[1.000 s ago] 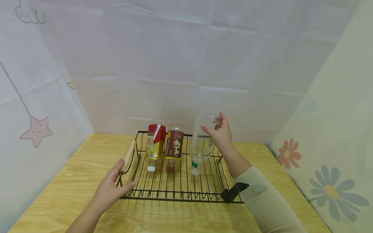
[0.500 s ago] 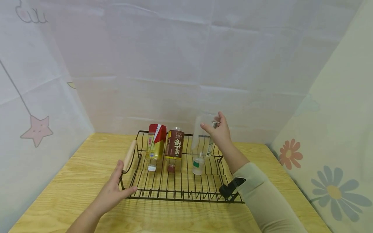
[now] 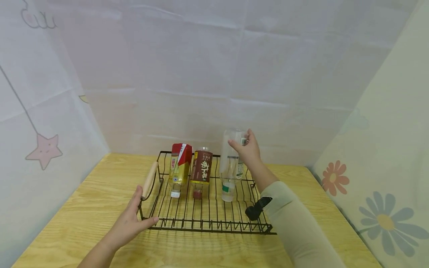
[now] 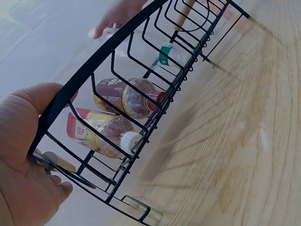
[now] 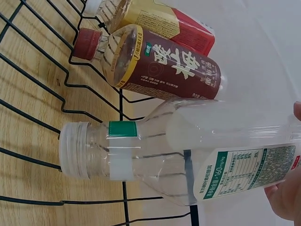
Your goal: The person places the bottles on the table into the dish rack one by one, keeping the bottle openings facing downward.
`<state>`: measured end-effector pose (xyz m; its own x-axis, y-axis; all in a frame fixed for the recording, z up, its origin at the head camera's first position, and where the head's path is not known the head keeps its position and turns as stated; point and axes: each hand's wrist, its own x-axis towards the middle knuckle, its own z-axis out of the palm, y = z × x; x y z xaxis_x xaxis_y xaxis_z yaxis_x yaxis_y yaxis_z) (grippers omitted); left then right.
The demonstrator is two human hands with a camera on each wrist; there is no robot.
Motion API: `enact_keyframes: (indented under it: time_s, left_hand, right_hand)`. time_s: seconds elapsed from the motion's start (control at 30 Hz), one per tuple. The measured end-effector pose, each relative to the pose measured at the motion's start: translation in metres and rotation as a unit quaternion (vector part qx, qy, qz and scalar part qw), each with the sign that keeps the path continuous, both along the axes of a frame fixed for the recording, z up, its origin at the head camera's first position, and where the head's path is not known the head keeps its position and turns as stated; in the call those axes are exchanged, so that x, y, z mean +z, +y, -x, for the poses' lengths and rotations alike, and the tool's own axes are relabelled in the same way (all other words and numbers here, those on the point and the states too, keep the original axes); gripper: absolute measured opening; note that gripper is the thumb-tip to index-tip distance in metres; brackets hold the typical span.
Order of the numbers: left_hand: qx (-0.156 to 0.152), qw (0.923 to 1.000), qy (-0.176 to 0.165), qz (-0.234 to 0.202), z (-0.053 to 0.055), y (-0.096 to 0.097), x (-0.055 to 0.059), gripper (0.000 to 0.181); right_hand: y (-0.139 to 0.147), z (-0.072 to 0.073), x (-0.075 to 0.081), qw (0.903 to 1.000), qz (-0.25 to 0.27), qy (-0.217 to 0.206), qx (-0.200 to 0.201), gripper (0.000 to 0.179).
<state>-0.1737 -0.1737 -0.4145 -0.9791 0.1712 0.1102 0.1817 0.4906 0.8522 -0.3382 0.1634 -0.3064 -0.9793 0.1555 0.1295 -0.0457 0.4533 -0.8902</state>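
Observation:
My right hand (image 3: 248, 149) grips a clear plastic bottle (image 3: 231, 163) near its base, thumb on one side and fingers on the other. The bottle stands upside down and slightly tilted in a black wire dish rack (image 3: 201, 225). In the right wrist view its white cap (image 5: 74, 149) overlaps the rack's wires, and a green-and-white label (image 5: 235, 172) faces the camera. My left hand (image 3: 129, 223) holds the rack's front left corner by the wooden handle (image 3: 150, 180); in the left wrist view the thumb reaches over the black rim bar and fingers curl beneath.
Two more upturned bottles lean in the rack: one with a dark red label (image 3: 201, 167), one with a red-and-gold label (image 3: 180, 165). The rack is on a wood-grain table (image 3: 77, 208). A pale cloth backdrop (image 3: 187, 74) hangs close behind, with patterned cloth at both sides.
The clear bottle has turned in my right hand and stands a bit straighter. My right hand and wrist have shifted slightly left. My left hand stays at the rack corner.

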Motion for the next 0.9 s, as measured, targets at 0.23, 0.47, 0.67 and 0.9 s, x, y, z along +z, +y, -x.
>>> enact_keyframes:
  time_s: [0.23,0.47,0.67,0.9]
  left_hand:
    - [0.003,1.0000,0.000,-0.001,0.001,-0.001,-0.001,0.102]
    - [0.007,1.0000,0.005,0.002,0.001,-0.001,-0.001,0.103]
    - [0.013,0.9999,-0.002,0.003,0.001,0.000,0.000,0.104]
    - [0.019,0.9997,-0.009,0.008,0.001,0.003,-0.001,0.105]
  right_hand:
    - [-0.003,0.007,-0.005,0.9999,0.004,0.012,-0.005,0.093]
    - [-0.007,0.011,-0.009,0.9995,0.028,0.013,-0.004,0.090]
    - [-0.007,0.016,-0.013,0.9992,0.036,0.010,-0.012,0.085]
    - [-0.004,0.024,-0.020,0.9993,0.033,0.005,-0.018,0.085]
